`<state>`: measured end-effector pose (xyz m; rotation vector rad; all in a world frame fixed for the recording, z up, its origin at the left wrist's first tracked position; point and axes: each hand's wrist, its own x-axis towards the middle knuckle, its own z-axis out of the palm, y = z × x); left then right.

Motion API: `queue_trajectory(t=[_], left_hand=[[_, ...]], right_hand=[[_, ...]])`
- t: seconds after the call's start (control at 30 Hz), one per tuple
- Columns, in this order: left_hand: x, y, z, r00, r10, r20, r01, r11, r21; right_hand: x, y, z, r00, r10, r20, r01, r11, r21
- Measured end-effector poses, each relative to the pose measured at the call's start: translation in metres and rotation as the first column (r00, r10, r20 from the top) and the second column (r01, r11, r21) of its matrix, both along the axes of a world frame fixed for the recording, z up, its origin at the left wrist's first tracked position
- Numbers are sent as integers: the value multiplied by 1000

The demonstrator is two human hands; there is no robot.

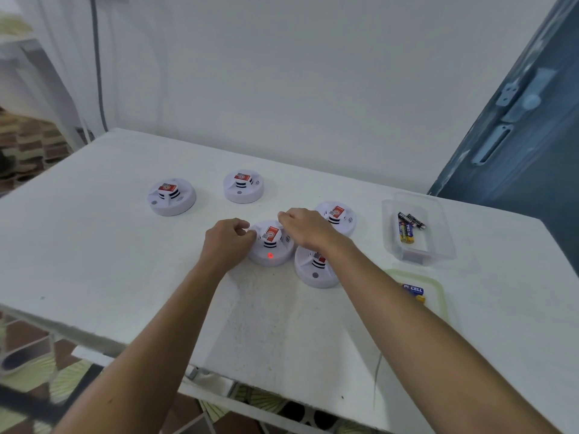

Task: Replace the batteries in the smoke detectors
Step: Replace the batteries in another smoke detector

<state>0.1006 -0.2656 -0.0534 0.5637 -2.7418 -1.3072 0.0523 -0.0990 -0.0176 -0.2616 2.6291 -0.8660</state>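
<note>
White and grainy, the counter (125, 261) stood pushed against a pale plain wall (313, 73), with a grey-blue door (517, 136) and its metal latch to the right. A grey cable (97, 64) ran down the wall at the left, and a patterned tile floor (28, 142) showed beyond the counter's left edge.

5 round white smoke detectors sat on the counter, each topped with a red label. The far-left detector (171, 197) and the far detector (243, 186) lay apart from the rest, nearer the wall. The central detector (271, 245) sat close beside the right detector (336, 214) and the near detector (315, 267), and a red lamp (270, 255) glowed on its front face.

At the counter's right side a clear tub (437, 233) held a few loose batteries (407, 228). Nearer the person, a green-rimmed tray (438, 286) held a blue battery pack (413, 290), partly hidden by the right forearm.

Both bare forearms reached forward from the bottom edge. The left hand (228, 242) gripped the central detector's left rim, knuckles up and fingers curled in against it. The right hand (305, 228) came over the near detector, its wrist covering part of that one's label, and its curled fingers held the central detector's far right rim
</note>
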Motion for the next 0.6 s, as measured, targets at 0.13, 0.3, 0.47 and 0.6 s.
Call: queue_trajectory(t=[0.13, 0.3, 0.47, 0.6], left_hand=[[-12, -9, 4, 999, 28, -32, -27, 999, 19], [-47, -28, 13, 994, 70, -89, -68, 998, 16], [-89, -39, 8, 996, 90, 2, -90, 996, -28], [-109, -39, 0, 989, 90, 121, -78, 992, -101]], right_hand=[[-5, -11, 1, 998, -34, -48, 27, 990, -138], [-29, -34, 2, 997, -71, 18, 73, 954, -290], [-58, -60, -7, 982, -116, 151, 155, 946, -285], [-74, -76, -13, 954, -189, 234, 250, 931, -267]])
